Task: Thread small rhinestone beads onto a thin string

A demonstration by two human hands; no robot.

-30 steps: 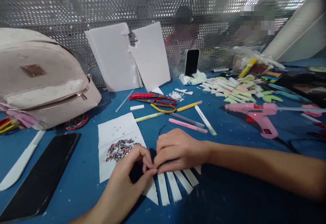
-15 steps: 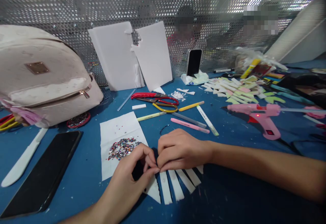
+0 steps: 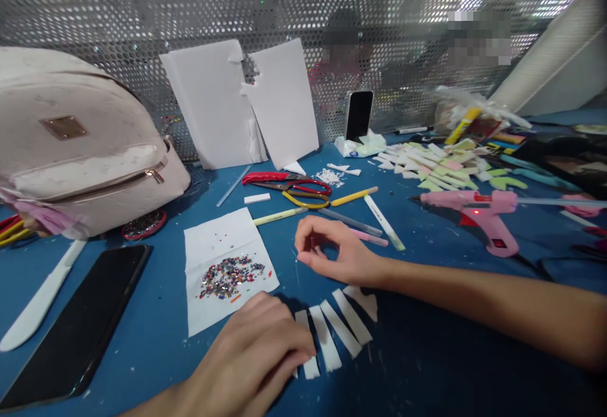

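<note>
My left hand (image 3: 263,347) lies low over the left end of a fan of white strips (image 3: 325,338). Its fingers are bent and pressed together, covering part of the leftmost strip; whatever is under them is hidden. My right hand (image 3: 336,253) hovers above the fan, thumb and forefinger brought together in a ring. Anything between those tips is too small to make out. Beside my left hand, small multicoloured shiny bits (image 3: 227,278) are heaped on a creased white paper (image 3: 203,240). At the fan's right end sits a wider white piece (image 3: 364,300).
Right of my hands lies a pink glue gun (image 3: 474,208), its light red. Behind are red-handled scissors (image 3: 294,183), several markers (image 3: 384,221) and a pile of cut strips (image 3: 431,164). A black phone (image 3: 80,322), white knife (image 3: 42,297) and backpack (image 3: 90,145) occupy the left.
My hands have parted from their shared pinch above the strips. The left moved down onto the leftmost strips; the right lifted up and away, uncovering the tops of the fan.
</note>
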